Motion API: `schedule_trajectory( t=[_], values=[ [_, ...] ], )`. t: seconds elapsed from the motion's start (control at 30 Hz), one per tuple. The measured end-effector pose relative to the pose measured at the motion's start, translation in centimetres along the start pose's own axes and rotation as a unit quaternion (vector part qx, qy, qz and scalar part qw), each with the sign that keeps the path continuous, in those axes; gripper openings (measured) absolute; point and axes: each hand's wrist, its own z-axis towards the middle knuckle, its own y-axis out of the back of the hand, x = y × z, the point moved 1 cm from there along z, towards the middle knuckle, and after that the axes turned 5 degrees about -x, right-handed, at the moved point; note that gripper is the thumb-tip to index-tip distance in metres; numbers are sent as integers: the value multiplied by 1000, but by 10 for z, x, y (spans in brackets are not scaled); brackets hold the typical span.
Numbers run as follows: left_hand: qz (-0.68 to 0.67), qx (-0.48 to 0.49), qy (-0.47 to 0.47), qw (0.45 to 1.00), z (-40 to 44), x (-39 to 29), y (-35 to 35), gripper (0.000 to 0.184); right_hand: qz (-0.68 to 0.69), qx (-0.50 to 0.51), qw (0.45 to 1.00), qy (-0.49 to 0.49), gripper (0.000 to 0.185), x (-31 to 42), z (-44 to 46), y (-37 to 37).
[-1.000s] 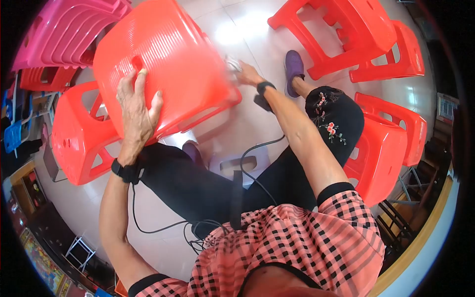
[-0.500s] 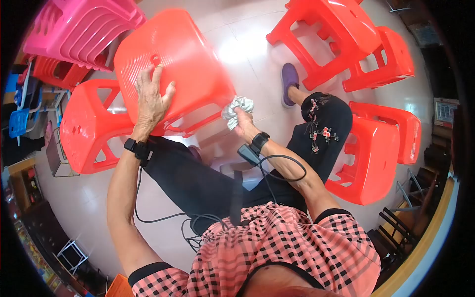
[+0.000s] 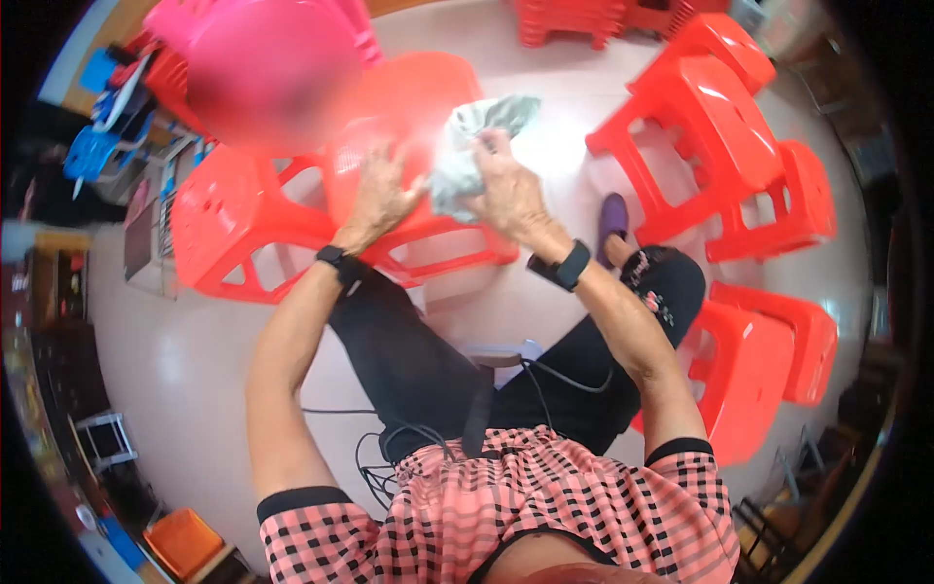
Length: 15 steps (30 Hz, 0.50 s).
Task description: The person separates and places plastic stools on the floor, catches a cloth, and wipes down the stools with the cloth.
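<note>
A red plastic stool [image 3: 433, 83] stands in front of me, partly blurred. My left hand [image 3: 382, 198] lies with fingers spread at the near part of the stool. My right hand [image 3: 513, 185] is closed on a pale grey-green cloth [image 3: 455, 165], which hangs loosely unfolded at the stool's right side. Whether the cloth touches the stool, I cannot tell. Another red stool [image 3: 222, 209] stands close by on the left.
A pink stack of seats [image 3: 277, 49] rises at the upper left. Several red stools [image 3: 715, 117] stand on the right, with more red stools [image 3: 569, 15] at the back. Black cables [image 3: 389, 448] hang by my lap. An orange container [image 3: 183, 540] sits at the lower left.
The cloth was bunched in my right hand and is now spread out more. My right hand has moved up beside the stool. The view has shifted, so the stools appear further right.
</note>
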Motion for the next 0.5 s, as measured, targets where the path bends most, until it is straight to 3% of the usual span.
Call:
schedule_trajectory(
  t=[0.13,0.2,0.33,0.5],
  values=[
    [-54,-5,7,999,0,-2,6,56,-38,35,997,65,61,7,12,-9],
    [-13,-43,-20,999,-3,0,1,56,-12,82,995,56,57,25,-8,-4],
    [16,-33,-2,999,-4,-2,1,56,17,65,987,143,51,14,-68,-22],
    [-12,-22,-10,1000,-5,3,1,55,-56,163,985,19,40,-50,-104,-29]
  ],
)
